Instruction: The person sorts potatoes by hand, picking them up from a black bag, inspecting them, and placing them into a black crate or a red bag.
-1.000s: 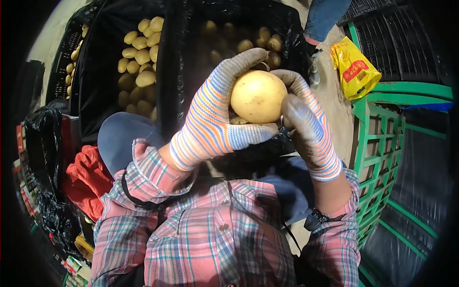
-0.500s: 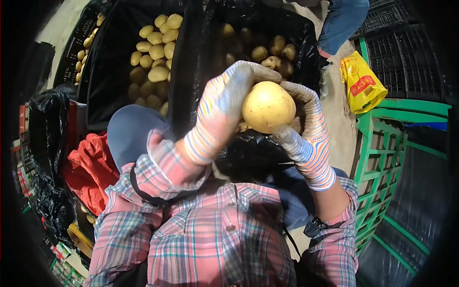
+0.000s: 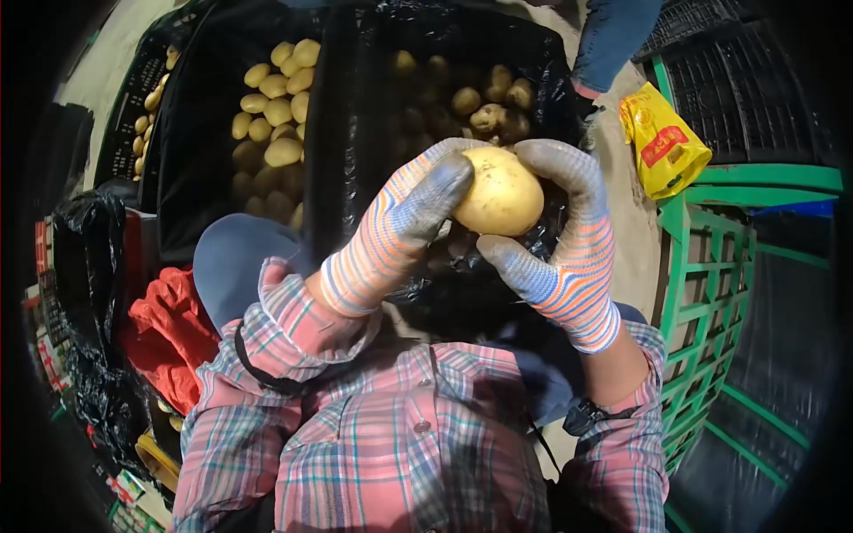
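Note:
A large yellow potato [image 3: 500,191] with small dark specks is held up between both hands. My left hand [image 3: 410,206], in a striped knit glove with grey, soiled fingers, grips its left side, the thumb lying along the near face. My right hand [image 3: 573,235], gloved the same way, closes round the right side with its thumb below the potato. Beneath the hands stands a crate lined with black plastic [image 3: 542,53], holding several dirt-marked potatoes [image 3: 489,115]. Part of that crate is hidden by the hands.
Left of it, another black-lined crate [image 3: 191,133] holds many cleaner potatoes [image 3: 277,111]. A red cloth [image 3: 173,324] lies by my left knee. On the right are a yellow bag [image 3: 662,142], a green metal frame [image 3: 702,302] and black crates [image 3: 737,89]. Another person's jeans leg [image 3: 617,40] shows at the top.
The potato has turned in my hands, showing a more marked face. My left thumb now lies across its near left side. The view has shifted slightly.

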Demonstrator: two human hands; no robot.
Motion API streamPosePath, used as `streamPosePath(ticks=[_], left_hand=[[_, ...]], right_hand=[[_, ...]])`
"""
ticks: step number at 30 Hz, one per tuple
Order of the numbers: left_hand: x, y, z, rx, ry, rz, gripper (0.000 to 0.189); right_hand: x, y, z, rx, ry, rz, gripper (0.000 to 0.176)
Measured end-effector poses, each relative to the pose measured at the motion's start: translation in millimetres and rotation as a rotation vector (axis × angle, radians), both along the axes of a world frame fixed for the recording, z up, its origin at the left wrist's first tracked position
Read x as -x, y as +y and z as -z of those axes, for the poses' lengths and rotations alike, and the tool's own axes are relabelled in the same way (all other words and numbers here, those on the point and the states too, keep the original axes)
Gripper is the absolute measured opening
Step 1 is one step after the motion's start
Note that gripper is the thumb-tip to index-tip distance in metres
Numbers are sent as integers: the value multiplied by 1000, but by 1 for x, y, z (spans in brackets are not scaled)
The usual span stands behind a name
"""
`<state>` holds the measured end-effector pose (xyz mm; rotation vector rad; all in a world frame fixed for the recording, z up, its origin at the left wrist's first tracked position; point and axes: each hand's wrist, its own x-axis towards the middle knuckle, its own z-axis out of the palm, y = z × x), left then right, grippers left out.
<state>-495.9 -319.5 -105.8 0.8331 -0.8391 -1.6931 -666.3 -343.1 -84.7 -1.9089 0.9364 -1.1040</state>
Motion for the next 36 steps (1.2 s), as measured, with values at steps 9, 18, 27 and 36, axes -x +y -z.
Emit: streamPosePath(ticks=[9, 18, 27, 36], left_hand=[[13, 6, -7, 89, 99, 24, 77], [10, 1, -5, 198, 153, -6, 86], [2, 3, -16, -89, 221, 247, 85], [9, 4, -4, 21, 240, 116, 71]], right_hand=[[0, 3, -17, -286, -235, 82, 45], [12, -1, -4, -233, -177, 11, 52], [13, 2, -21, -410, -282, 60, 27], [12, 3, -21, -138, -56, 58, 31]])
